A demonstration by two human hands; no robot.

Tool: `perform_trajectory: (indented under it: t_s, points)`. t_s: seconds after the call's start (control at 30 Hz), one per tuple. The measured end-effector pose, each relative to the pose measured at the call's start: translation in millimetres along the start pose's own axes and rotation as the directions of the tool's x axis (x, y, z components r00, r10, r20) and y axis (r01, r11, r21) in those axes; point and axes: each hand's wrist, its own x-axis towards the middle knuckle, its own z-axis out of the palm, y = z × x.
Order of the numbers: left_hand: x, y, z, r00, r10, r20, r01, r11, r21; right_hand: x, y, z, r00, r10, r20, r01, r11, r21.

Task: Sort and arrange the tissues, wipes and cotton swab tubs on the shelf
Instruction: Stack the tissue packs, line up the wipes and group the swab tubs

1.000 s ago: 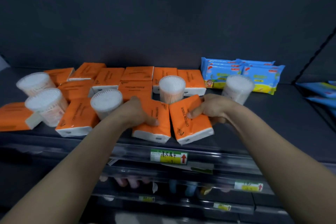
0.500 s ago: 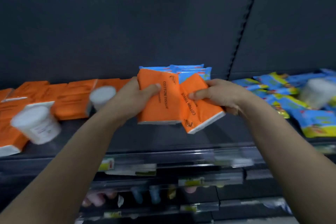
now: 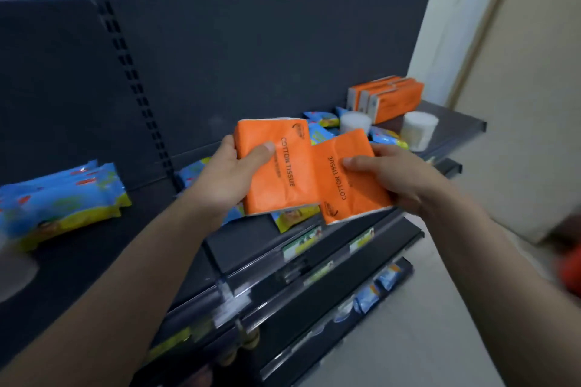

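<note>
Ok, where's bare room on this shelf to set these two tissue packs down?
Widest bare patch: the shelf between the left wipes pack and the slotted upright. Also the shelf end right of the end cotton swab tub. Crowded: loose wipes and another tub mid-bay, left of the stacked tissue packs.

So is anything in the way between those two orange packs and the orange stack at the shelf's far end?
Yes, if that stack is the goal: two white swab tubs and loose blue wipes sit on the shelf before it. The packs, held high, could probably pass above them.
</note>
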Motion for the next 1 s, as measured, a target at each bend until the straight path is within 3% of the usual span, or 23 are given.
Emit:
perform_trajectory:
  t_s: [0.13, 0.33, 0.43, 0.7, 0.87, 1.0]
  points:
    - [41.9, 6.9, 55.7, 0.996, -0.023, 0.084, 0.023, 1.0, 0.006, 12.7, 10.1, -57.5, 0.993, 0.019, -0.118, -0.021, 1.0, -0.019]
    - [119.2, 19.6, 123.0, 0.965, -0.208, 0.158, 0.215, 0.976, -0.029, 57.9, 6.7, -124.7, 0.961, 0.037, -0.275, -0.069, 0.992, -0.106]
    - [161.2, 23.6, 144.5, 0.966, -0.202, 0.162, 0.214, 0.975, -0.059, 94.7, -4.4, -149.9, 0.949, 0.029, -0.315, -0.071, 0.99, -0.12]
    - [261.9, 33.1, 197.0, 0.996, -0.019, 0.092, 0.03, 0.992, -0.12, 180.9, -30.6, -217.2, 0.908, -0.129, -0.398, 0.099, 0.991, -0.095]
    - [303.2, 41.3, 221.6, 0.98, 0.198, 0.033, -0.198, 0.98, -0.008, 234.9, -42.7, -258.7, 0.837, -0.293, -0.462, 0.207, 0.951, -0.228]
    - [332.5, 43.8, 243.9, 0.946, 0.324, -0.015, -0.321, 0.941, 0.107, 291.7, -44.8, -288.3, 0.819, -0.443, -0.364, 0.302, 0.873, -0.383]
